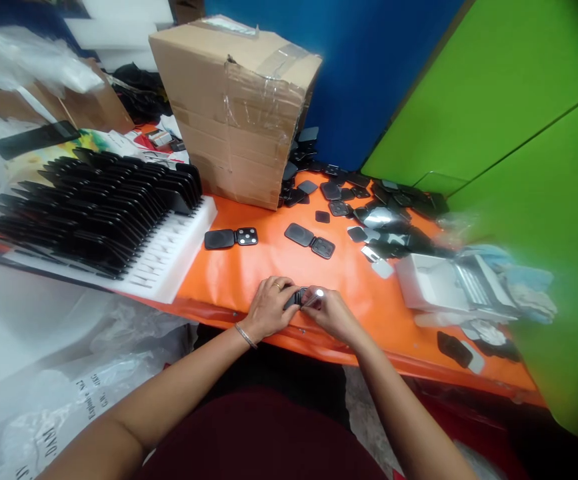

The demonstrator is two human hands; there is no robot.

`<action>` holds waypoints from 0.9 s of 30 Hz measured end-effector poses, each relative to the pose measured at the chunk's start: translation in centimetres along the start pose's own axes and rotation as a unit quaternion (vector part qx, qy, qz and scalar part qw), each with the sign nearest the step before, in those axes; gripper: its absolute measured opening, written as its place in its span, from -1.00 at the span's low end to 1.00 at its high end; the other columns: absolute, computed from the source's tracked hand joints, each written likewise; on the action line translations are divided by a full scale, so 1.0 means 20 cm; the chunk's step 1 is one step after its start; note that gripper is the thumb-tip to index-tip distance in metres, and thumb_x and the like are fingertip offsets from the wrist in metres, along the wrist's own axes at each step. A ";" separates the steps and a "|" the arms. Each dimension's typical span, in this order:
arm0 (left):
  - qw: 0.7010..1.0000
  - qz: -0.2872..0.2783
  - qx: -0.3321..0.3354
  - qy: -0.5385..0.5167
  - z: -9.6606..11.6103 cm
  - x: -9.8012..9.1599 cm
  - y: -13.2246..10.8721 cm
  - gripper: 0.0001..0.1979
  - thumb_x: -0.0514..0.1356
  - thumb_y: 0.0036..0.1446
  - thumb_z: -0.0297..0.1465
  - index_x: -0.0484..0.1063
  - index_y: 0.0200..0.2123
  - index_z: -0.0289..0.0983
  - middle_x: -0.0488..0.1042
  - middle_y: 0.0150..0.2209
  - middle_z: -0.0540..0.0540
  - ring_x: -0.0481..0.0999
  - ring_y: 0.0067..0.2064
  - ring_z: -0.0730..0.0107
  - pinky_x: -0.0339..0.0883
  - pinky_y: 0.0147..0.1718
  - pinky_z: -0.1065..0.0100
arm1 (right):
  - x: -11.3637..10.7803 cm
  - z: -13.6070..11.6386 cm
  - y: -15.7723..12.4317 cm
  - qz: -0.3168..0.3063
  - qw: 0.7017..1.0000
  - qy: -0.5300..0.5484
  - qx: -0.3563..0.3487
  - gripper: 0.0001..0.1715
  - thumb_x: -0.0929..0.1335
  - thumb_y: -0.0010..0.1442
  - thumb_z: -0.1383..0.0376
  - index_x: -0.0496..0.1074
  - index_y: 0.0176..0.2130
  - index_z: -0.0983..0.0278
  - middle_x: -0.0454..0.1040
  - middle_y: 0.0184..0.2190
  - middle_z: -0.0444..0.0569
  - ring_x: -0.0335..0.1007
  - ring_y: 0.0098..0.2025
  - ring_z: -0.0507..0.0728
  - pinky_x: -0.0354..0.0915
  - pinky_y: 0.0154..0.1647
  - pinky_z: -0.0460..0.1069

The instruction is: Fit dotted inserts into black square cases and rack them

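Observation:
Near the front edge of the orange table, my left hand (271, 308) is closed on a small black hinged piece (293, 299), pressing it against the surface. Right beside it my right hand (329, 312) pinches a slim, shiny metallic object (315, 299) over the piece's other half; its exact kind is unclear. My fingers cover much of the work. Just beyond lie two similar pieces, unfolded: one hinged piece (220, 239) with light round dots on one half, and another hinged piece (299, 234) to its right.
A white foam rack (169, 277) of upright black plates (113, 207) fills the left. Behind stands a cardboard box (239, 120). Loose black parts (331, 191) are heaped at the back right, near an opened white box (429, 287). A green panel (533, 167) borders the right.

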State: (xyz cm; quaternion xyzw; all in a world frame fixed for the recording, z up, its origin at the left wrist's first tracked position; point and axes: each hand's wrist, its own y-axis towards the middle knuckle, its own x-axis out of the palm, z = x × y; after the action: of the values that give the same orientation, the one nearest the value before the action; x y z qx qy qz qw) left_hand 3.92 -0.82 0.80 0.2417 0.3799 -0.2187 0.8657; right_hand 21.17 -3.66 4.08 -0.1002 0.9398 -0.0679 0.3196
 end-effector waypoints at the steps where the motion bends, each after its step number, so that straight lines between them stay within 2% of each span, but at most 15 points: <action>1: 1.000 0.000 -0.001 0.000 0.00 0.00 0.00 -0.64 0.22 0.07 -0.39 0.37 -0.02 -0.22 0.36 -0.05 -0.12 0.29 -0.03 0.19 0.20 -0.02 0.16 | -0.01 -0.01 0.00 -0.020 1.000 -0.002 -0.005 -0.94 0.32 -0.01 0.41 0.33 -0.44 0.27 0.37 -0.59 -0.16 0.29 -0.54 0.04 0.19 -0.53 -0.10; 3: 1.000 0.004 -0.003 -0.001 0.00 0.00 0.00 -0.62 0.23 0.05 -0.41 0.36 -0.01 -0.24 0.37 -0.06 -0.12 0.29 -0.03 0.22 0.20 -0.03 0.19 | 0.00 -0.02 -0.02 -0.045 0.999 -0.016 -0.021 -0.92 0.32 -0.03 0.44 0.33 -0.47 0.27 0.37 -0.59 -0.15 0.30 -0.54 0.04 0.18 -0.52 -0.10; 6: 0.999 0.009 0.034 0.006 -0.02 0.02 -0.02 -0.72 0.19 0.10 -0.43 0.41 -0.07 -0.19 0.37 -0.05 -0.09 0.29 -0.02 0.24 0.18 -0.01 0.18 | 0.04 -0.02 -0.05 -0.027 0.999 -0.007 -0.025 -0.91 0.33 -0.03 0.45 0.36 -0.46 0.27 0.43 -0.54 -0.11 0.37 -0.48 0.06 0.24 -0.46 -0.08; 9: 0.994 0.010 0.107 0.017 -0.05 0.05 -0.03 -0.82 0.13 0.20 -0.41 0.47 -0.15 -0.13 0.39 -0.04 -0.07 0.30 0.00 0.27 0.14 0.00 0.16 | 0.04 0.02 -0.09 -0.022 0.997 0.074 -0.008 -0.97 0.37 0.01 0.38 0.40 -0.42 0.27 0.48 -0.47 -0.06 0.42 -0.41 0.09 0.32 -0.36 -0.04; 12: 0.987 0.007 0.154 0.046 -0.08 0.07 -0.03 -0.81 0.08 0.25 -0.39 0.48 -0.16 -0.13 0.42 -0.05 -0.08 0.30 0.00 0.26 0.14 0.00 0.14 | -0.01 0.08 -0.12 -0.043 0.981 0.188 0.015 -0.83 0.42 0.00 0.23 0.43 -0.39 0.29 0.51 -0.42 -0.04 0.44 -0.35 0.12 0.36 -0.28 0.00; 13: 0.984 0.003 0.164 0.063 -0.08 0.07 -0.03 -0.80 0.07 0.26 -0.40 0.48 -0.14 -0.13 0.43 -0.04 -0.08 0.29 0.01 0.25 0.13 0.00 0.13 | -0.04 0.11 -0.13 -0.021 0.976 0.216 0.028 -0.77 0.44 -0.01 0.19 0.43 -0.38 0.30 0.51 -0.41 -0.03 0.44 -0.35 0.12 0.36 -0.28 0.01; 16: 0.976 -0.015 0.186 0.111 -0.07 0.05 -0.03 -0.77 0.06 0.26 -0.44 0.44 -0.08 -0.13 0.42 -0.01 -0.08 0.27 0.03 0.22 0.12 0.02 0.09 | -0.10 0.17 -0.14 0.110 0.962 0.242 0.067 -0.70 0.45 -0.02 0.13 0.44 -0.36 0.30 0.51 -0.40 -0.01 0.44 -0.34 0.13 0.36 -0.25 0.02; 18: 0.972 -0.023 0.195 0.127 -0.06 0.04 -0.03 -0.76 0.04 0.27 -0.45 0.42 -0.06 -0.15 0.41 0.01 -0.08 0.26 0.05 0.21 0.11 0.04 0.06 | -0.10 0.20 -0.15 0.146 0.959 0.232 0.068 -0.70 0.43 0.01 0.12 0.43 -0.35 0.30 0.50 -0.39 0.00 0.44 -0.33 0.13 0.36 -0.24 0.02; 20: 0.972 -0.019 0.196 0.129 -0.05 0.03 -0.03 -0.77 0.03 0.28 -0.44 0.42 -0.07 -0.17 0.42 0.00 -0.08 0.27 0.06 0.21 0.10 0.06 0.05 | -0.08 0.20 -0.14 0.135 0.968 0.202 0.053 -0.73 0.40 0.04 0.13 0.41 -0.34 0.30 0.50 -0.40 0.00 0.44 -0.33 0.14 0.36 -0.26 0.02; 24: 0.977 0.003 0.187 0.106 -0.02 0.02 -0.03 -0.81 0.07 0.26 -0.38 0.44 -0.13 -0.18 0.44 -0.04 -0.09 0.28 0.05 0.21 0.13 0.06 0.05 | -0.01 0.19 -0.13 0.136 0.988 0.064 0.022 -0.86 0.34 0.09 0.24 0.38 -0.35 0.28 0.48 -0.44 -0.02 0.42 -0.41 0.12 0.33 -0.36 0.00; 27: 0.981 0.004 0.171 0.092 0.00 0.03 -0.03 -0.82 0.08 0.25 -0.39 0.45 -0.15 -0.18 0.44 -0.06 -0.09 0.29 0.04 0.23 0.15 0.04 0.08 | 0.02 0.18 -0.11 0.140 0.989 -0.031 -0.036 -0.94 0.29 0.12 0.32 0.35 -0.38 0.26 0.48 -0.39 0.00 0.41 -0.39 0.12 0.32 -0.34 0.00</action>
State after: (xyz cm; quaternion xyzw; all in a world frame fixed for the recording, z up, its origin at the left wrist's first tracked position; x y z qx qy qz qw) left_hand 4.03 -1.34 0.12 0.4069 0.4140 -0.2540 0.7736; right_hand 23.41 -6.14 1.47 0.0188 0.9360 0.0143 0.3512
